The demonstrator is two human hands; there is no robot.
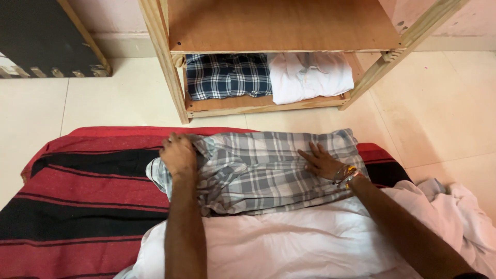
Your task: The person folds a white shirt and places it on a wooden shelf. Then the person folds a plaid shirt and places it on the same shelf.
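Observation:
A grey and white checked shirt point(263, 168) lies partly folded on a red and black striped blanket point(82, 191). My left hand point(178, 154) grips a bunched part of the shirt at its left end. Flat on the shirt's right side rests my right hand point(321, 161), fingers spread, with thread bands on the wrist. A white cloth point(289, 243) lies spread below the shirt, close to me.
A wooden shelf rack point(168, 62) stands just beyond the blanket. Its low shelf holds a folded dark blue checked garment point(227, 75) and a folded white garment point(310, 75). A dark board point(41, 36) leans at the far left. The floor is pale tile point(444, 103).

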